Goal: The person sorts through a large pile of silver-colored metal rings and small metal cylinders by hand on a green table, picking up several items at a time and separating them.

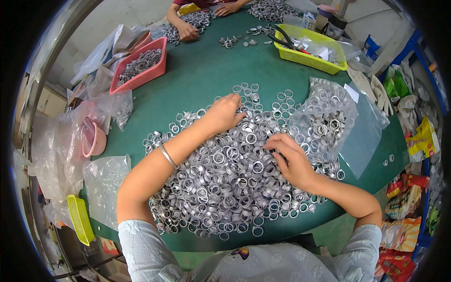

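Observation:
A wide heap of small grey metal rings (225, 174) is spread over the green table in front of me. My left hand (227, 113) is at the far side of the heap, its fingers bent together and down onto the rings; whatever they hold is hidden. A silver bangle (168, 156) circles the left wrist. On the heap's right side rests my right hand (292, 160), fingers loosely bent and the thumb apart from them. Its fingertips touch the rings, and no ring shows in its grasp. Right beside it lies a clear plastic bag (324, 115) full of rings.
A pink basket (162, 63) of metal parts stands far left, a yellow-green basket (340, 66) far right. Across the table (202, 70), another person's hands (188, 32) work at more parts. White gloves (379, 94) and an empty plastic bag (359, 150) lie to the right.

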{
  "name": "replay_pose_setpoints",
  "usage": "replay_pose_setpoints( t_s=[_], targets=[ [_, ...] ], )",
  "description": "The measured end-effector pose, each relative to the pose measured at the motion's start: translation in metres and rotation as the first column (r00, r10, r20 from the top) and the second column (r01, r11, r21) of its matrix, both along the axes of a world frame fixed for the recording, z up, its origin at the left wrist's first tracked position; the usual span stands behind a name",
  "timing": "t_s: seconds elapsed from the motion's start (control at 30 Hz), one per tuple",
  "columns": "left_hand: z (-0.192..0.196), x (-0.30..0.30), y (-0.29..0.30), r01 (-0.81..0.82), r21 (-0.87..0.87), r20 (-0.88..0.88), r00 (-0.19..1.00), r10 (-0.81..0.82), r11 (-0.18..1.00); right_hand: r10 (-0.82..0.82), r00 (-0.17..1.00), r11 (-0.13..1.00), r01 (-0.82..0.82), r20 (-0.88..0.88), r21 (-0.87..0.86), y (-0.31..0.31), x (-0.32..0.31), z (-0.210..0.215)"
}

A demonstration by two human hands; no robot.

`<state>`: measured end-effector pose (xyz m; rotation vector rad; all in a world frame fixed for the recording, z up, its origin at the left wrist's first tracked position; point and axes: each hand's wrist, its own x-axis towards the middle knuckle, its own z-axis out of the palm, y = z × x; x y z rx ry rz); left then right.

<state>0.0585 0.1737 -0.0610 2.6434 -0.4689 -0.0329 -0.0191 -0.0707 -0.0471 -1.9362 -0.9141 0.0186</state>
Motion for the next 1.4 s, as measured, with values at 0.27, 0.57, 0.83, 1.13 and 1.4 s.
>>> replay_pose_setpoints(
  t_s=[0.27, 0.57, 0.83, 1.13, 1.4],
  targets=[
    [0.002, -0.007, -0.004, 0.124, -0.055, 0.113, 0.987, -0.117, 0.991, 0.123, 0.990, 0.992, -0.120, -0.069, 0.038, -0.019, -0.022, 0.002],
    [0.037, -0.039, -0.015, 0.239, -0.112, 0.028, 0.971, -0.237, 0.964, 0.126, 0.786, 0.865, 0.212, -0.605, 0.455, -0.031, -0.013, -0.004],
    [0.058, -0.073, -0.024, 0.051, -0.335, 0.003, 0.999, -0.053, 0.941, 0.441, 0.391, 0.733, 0.363, -0.808, 0.576, -0.047, -0.009, 0.001],
    [0.065, -0.088, -0.028, 0.191, -0.345, -0.161, 0.952, -0.258, 0.919, 0.538, 0.239, 0.657, 0.481, -0.808, 0.580, -0.059, -0.009, 0.005],
    [0.034, -0.029, -0.039, 0.009, -0.191, 0.037, 0.999, -0.002, 0.981, 0.544, 0.293, 0.675, 0.404, -0.787, 0.617, -0.059, -0.011, 0.002]
  ],
)
